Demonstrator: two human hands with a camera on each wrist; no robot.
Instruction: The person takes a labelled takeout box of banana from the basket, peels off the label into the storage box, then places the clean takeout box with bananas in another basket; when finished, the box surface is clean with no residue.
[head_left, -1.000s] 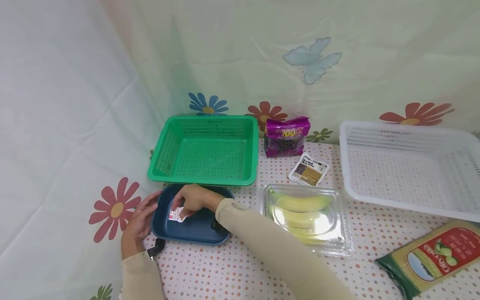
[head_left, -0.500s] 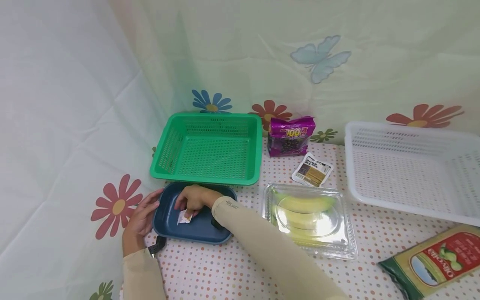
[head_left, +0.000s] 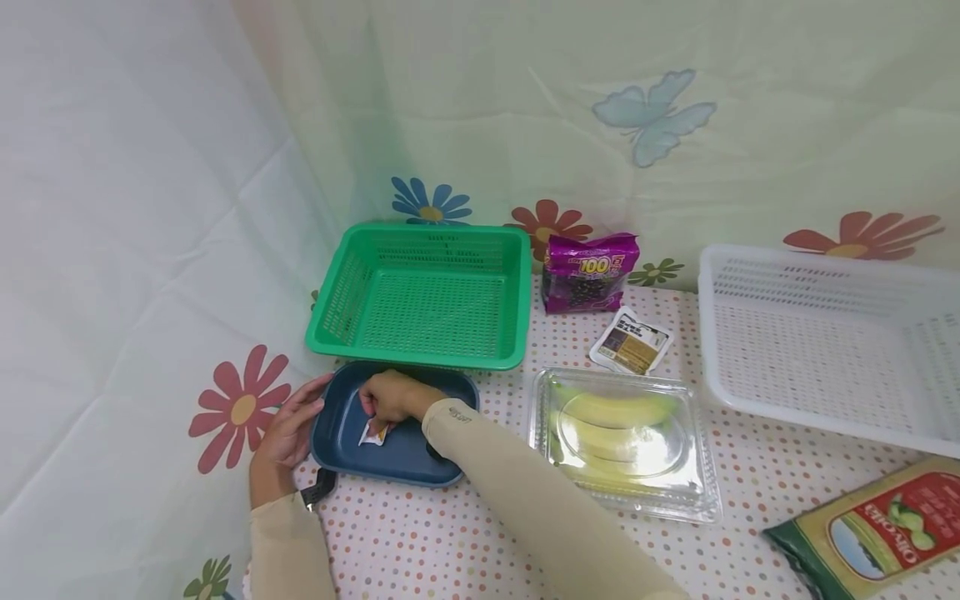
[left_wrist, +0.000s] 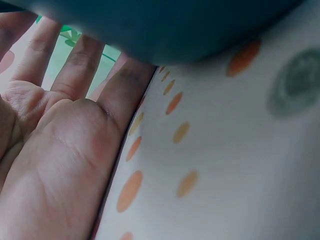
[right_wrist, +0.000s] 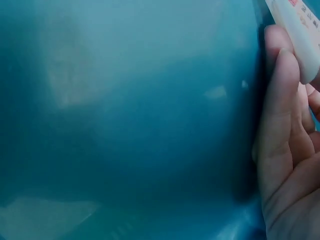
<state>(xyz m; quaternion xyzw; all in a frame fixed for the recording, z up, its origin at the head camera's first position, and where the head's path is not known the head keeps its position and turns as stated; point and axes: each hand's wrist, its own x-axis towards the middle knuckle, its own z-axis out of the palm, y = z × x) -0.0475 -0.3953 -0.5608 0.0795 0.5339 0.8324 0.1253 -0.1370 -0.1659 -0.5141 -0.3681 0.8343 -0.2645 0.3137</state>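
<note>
A dark blue rectangular tub (head_left: 341, 421) stands on the dotted tablecloth at the left in the head view. Inside it, my right hand (head_left: 390, 396) pinches a small white packet (head_left: 372, 435) with red print. From the right wrist, the packet (right_wrist: 301, 37) shows between the thumb and fingers, close to the tub's blue floor (right_wrist: 140, 125). My left hand (head_left: 291, 433) rests against the tub's left outer wall, fingers extended. In the left wrist view, its palm (left_wrist: 65, 145) is turned up beside the tub's underside. Much of the packet is hidden by the right hand.
Behind the tub stands a green basket (head_left: 431, 317). To the right lie a clear box of bananas (head_left: 618, 433), a flat white-edged packet (head_left: 632, 342) and a purple bag (head_left: 588, 275). A white basket (head_left: 817, 333) and an Olivoila pack (head_left: 877, 525) are farther right.
My right hand has shifted the small packet slightly rightward inside the tub and now covers more of it. The left hand stays at the tub's wall. The head view has turned a little left.
</note>
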